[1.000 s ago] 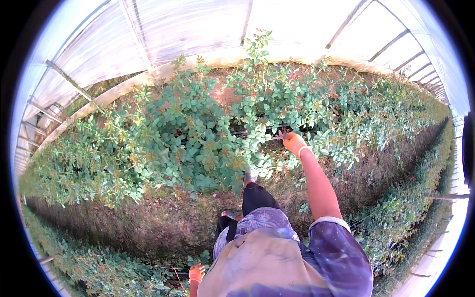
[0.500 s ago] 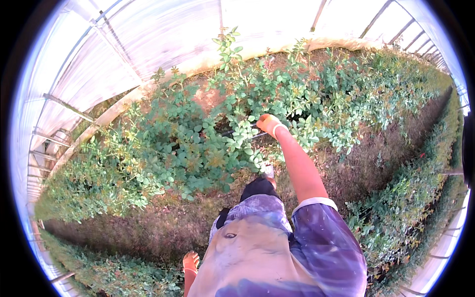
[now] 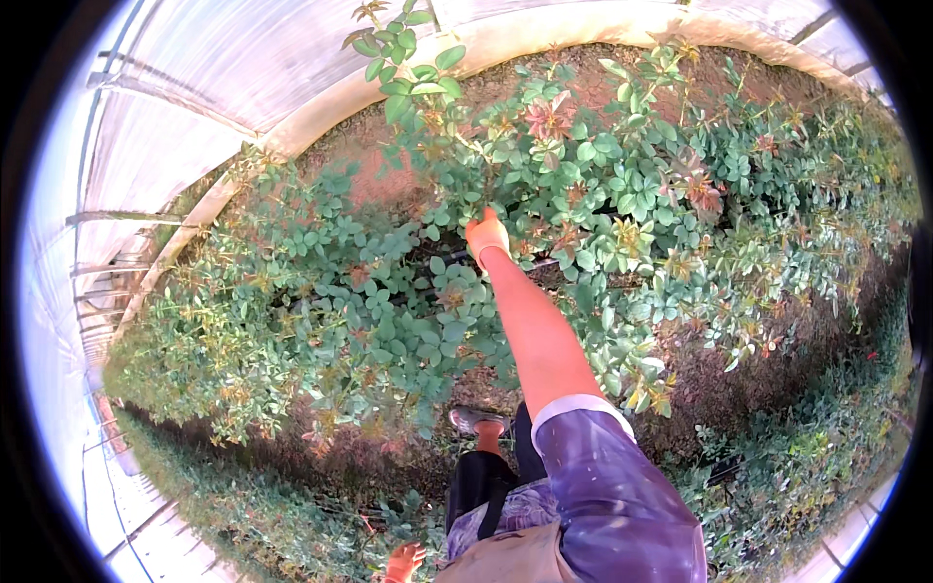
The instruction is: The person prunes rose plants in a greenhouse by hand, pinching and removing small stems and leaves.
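My right hand point(image 3: 486, 233) reaches far out into a row of green leafy bushes point(image 3: 321, 321), with the arm stretched straight. Its fingers are closed around a tall leafy stem point(image 3: 457, 136) that rises above the other foliage. Reddish young shoots point(image 3: 549, 117) grow just to the right of that hand. My left hand point(image 3: 403, 561) hangs low beside my hip at the lower edge, fingers apart and holding nothing. My purple sleeve point(image 3: 603, 486) and one shoe point(image 3: 476, 420) show below.
The bushes stand in a long raised bed of brown soil point(image 3: 389, 165). A white curved border point(image 3: 321, 107) and translucent greenhouse sheeting point(image 3: 214, 78) lie behind it. A second green row point(image 3: 807, 466) runs at the lower right, with a light path point(image 3: 146, 525) at the lower left.
The view has swung closer to the bushes. My right hand has pushed further in and up and now grips the tall stem. The left hand stays low by my hip.
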{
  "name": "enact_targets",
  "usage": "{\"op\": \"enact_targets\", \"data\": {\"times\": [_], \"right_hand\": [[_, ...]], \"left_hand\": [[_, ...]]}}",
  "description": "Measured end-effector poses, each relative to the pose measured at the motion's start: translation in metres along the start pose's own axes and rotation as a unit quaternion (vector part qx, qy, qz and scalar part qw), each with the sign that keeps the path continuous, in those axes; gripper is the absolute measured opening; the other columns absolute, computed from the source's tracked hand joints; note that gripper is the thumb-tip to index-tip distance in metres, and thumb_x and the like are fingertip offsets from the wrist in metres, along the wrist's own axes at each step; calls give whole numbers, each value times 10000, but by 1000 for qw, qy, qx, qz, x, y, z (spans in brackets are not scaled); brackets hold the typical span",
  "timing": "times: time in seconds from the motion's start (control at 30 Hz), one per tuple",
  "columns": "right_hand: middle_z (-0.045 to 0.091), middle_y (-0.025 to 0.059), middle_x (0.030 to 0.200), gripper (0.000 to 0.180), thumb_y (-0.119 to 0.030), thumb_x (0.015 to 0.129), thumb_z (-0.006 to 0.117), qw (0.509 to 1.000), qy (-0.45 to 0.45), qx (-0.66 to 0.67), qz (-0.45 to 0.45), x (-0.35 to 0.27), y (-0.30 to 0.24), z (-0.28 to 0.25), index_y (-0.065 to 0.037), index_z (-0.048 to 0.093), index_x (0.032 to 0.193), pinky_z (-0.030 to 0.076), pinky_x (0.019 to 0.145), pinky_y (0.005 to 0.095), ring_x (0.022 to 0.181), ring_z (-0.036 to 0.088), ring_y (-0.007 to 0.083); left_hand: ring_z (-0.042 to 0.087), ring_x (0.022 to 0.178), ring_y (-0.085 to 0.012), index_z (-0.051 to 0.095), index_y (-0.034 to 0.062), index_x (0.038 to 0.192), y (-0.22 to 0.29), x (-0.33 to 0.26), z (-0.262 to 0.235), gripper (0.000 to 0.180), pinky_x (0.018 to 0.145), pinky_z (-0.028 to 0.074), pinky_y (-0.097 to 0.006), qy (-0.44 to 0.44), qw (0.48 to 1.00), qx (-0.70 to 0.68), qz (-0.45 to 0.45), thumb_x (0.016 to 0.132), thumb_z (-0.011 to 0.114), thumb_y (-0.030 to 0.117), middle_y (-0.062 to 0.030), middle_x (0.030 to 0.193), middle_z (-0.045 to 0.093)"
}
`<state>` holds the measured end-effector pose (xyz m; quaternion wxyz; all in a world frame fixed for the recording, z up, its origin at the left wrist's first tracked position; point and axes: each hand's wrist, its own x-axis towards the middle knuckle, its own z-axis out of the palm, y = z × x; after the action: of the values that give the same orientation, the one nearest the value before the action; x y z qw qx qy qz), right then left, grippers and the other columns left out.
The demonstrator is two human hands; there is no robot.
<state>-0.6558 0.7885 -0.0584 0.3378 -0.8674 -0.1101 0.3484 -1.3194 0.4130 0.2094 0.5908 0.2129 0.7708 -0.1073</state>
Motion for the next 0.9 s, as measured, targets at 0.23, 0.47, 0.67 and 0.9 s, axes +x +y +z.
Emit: {"op": "enact_targets", "data": {"times": [0.23, 0.47, 0.67, 0.9], "right_hand": [[699, 140, 990, 339, -299, 900, 627, 963, 64, -231, -122, 89, -13, 37, -72, 500, 1118, 574, 766, 468, 905, 717, 322], [709, 150, 978, 238, -201, 893, 607, 971, 77, -183, -133, 63, -14, 49, -71, 554, 1086, 564, 786, 486, 908, 709, 364], [715, 191, 1000, 215, -203, 901, 606, 960, -3, -233, -154, 84, -12, 57, -67, 610, 1068, 556, 774, 488, 929, 699, 363], [711, 184, 1065, 259, -207, 882, 618, 984, 12, -153, -96, 74, 5, 58, -120, 647, 1124, 545, 843, 494, 1011, 678, 396]], "left_hand": [[615, 1157, -237, 486, 40, 1372, -28, -30, 53, 412, 917, 527, -350, -52, 997, 41, -31, 971, 518, 134, -132, 1315, 587], [567, 1211, -217, 392, 97, 1476, -42, -69, 105, 513, 918, 537, -339, -15, 996, 12, -87, 990, 550, 143, -94, 1353, 542], [615, 1080, -128, 511, 110, 1388, -73, -32, 107, 419, 858, 527, -302, -32, 993, 110, -32, 993, 580, 231, -28, 1228, 640], [580, 1197, -218, 399, 10, 1432, -66, -44, 98, 438, 959, 499, -324, -72, 962, 257, 66, 1004, 415, 106, -134, 1384, 538]]}}
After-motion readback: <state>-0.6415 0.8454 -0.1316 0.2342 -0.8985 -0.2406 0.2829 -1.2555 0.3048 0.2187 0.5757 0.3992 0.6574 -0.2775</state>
